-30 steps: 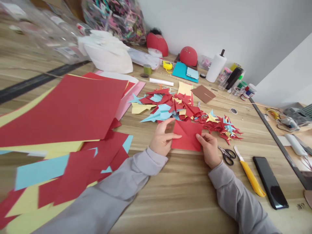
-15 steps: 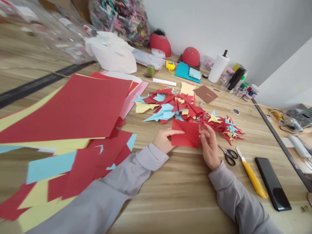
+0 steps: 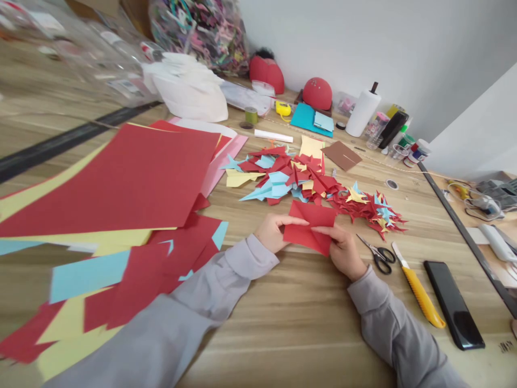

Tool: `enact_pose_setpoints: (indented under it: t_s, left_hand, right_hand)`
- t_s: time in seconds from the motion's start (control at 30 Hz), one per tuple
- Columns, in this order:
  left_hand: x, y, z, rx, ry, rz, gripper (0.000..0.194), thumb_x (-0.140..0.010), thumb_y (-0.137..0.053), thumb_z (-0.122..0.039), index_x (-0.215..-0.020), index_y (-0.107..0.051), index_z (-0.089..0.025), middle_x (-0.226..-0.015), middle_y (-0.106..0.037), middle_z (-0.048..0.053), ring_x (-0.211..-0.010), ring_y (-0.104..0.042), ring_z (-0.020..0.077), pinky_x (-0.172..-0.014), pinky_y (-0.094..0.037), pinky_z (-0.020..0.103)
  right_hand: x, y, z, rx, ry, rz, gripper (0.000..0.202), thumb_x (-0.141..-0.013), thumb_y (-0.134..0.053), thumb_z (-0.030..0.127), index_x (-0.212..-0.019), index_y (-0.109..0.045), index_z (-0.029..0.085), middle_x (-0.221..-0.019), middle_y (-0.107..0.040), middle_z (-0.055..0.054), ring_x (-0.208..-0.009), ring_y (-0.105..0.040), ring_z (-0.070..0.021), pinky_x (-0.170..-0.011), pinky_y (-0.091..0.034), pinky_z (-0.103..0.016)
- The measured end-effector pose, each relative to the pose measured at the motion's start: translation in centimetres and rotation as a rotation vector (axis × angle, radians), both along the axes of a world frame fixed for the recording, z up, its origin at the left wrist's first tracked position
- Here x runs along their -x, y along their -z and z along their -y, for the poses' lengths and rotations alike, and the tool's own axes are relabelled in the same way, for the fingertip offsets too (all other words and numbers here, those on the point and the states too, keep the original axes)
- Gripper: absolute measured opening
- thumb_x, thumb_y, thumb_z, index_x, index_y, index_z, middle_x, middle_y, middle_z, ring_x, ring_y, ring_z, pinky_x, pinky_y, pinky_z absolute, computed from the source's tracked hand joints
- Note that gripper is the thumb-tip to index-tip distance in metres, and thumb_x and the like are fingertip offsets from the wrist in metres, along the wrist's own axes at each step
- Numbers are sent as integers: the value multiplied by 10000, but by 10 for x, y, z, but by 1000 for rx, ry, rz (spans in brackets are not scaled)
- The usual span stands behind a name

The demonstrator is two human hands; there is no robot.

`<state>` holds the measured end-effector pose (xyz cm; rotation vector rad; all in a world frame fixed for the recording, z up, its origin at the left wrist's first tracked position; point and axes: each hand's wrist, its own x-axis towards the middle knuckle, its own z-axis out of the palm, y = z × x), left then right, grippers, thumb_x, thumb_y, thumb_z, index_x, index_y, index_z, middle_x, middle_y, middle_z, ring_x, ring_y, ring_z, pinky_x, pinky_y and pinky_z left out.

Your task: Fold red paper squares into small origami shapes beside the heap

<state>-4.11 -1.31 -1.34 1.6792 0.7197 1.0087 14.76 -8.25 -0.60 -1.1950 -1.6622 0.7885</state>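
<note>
A square of red paper (image 3: 310,215) is held up between both hands, with crease lines across it. My left hand (image 3: 274,231) grips its left edge, index finger lying over the front. My right hand (image 3: 345,250) has the lower right edge, its index finger also stretched across the front towards the middle. The fingers behind the sheet are hidden. Just beyond the paper lies a heap of folded red, blue and yellow paper pieces (image 3: 307,178), some shaped like planes. Small paper stars (image 3: 357,195) gather at its right end.
Large red sheets (image 3: 149,178) and paper offcuts (image 3: 89,275) cover the left side. Scissors (image 3: 382,256), a yellow-handled knife (image 3: 420,291) and a black phone (image 3: 454,304) lie to the right. A tape measure (image 3: 283,109) and a white roll (image 3: 363,113) are at the back.
My right hand has moved left and closed on the red paper's right side, its index finger now over the front. The paper has tilted a little, its right side lower.
</note>
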Motion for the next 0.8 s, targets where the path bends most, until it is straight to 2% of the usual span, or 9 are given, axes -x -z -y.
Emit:
enact_pose_setpoints:
  t_s: [0.17,0.27,0.37,0.53,0.7,0.8]
  left_hand:
    - [-3,-3,1,91,12,78,196,-607,-756,-301,-743,-750,-160,-812,-739,81,-775,-698,239,-756,-581,332]
    - [-5,-5,3,117,-15,106,224,-629,-742,-319,-779,-750,-153,-855,-736,81,-812,-697,248,-791,-577,351]
    - [-5,-6,5,119,-57,100,257,-622,-747,-332,-798,-748,-145,-884,-732,83,-840,-693,261,-798,-575,360]
    - [-6,-3,6,82,-108,72,260,-606,-756,-333,-780,-747,-139,-835,-737,84,-788,-699,255,-750,-583,347]
    - [-7,-1,10,38,-14,5,248,-602,-757,-299,-802,-747,-151,-812,-740,70,-763,-699,242,-739,-576,333]
    - [-8,0,10,56,-54,-6,211,-630,-736,-324,-747,-739,-150,-754,-738,61,-725,-693,240,-677,-575,334]
  right_hand:
    - [-1,-5,-1,191,66,-160,226,-699,-709,327,-917,-734,270,-958,-723,-23,-898,-646,-218,-850,-494,-357]
    - [1,-8,1,249,94,-201,207,-723,-678,390,-862,-745,253,-886,-733,-11,-863,-647,-231,-820,-497,-377]
    - [5,-11,2,223,147,-216,228,-771,-619,424,-816,-746,240,-831,-724,-1,-842,-636,-224,-803,-494,-369]
    - [7,-11,0,165,206,-286,208,-707,-691,408,-634,-719,216,-832,-708,-16,-826,-628,-216,-767,-487,-326]
    - [6,-11,1,166,147,-262,158,-719,-689,378,-708,-734,227,-848,-710,-28,-843,-631,-217,-780,-487,-336]
    - [5,-9,1,177,212,-321,209,-693,-698,427,-669,-720,221,-821,-706,-21,-811,-625,-210,-778,-489,-340]
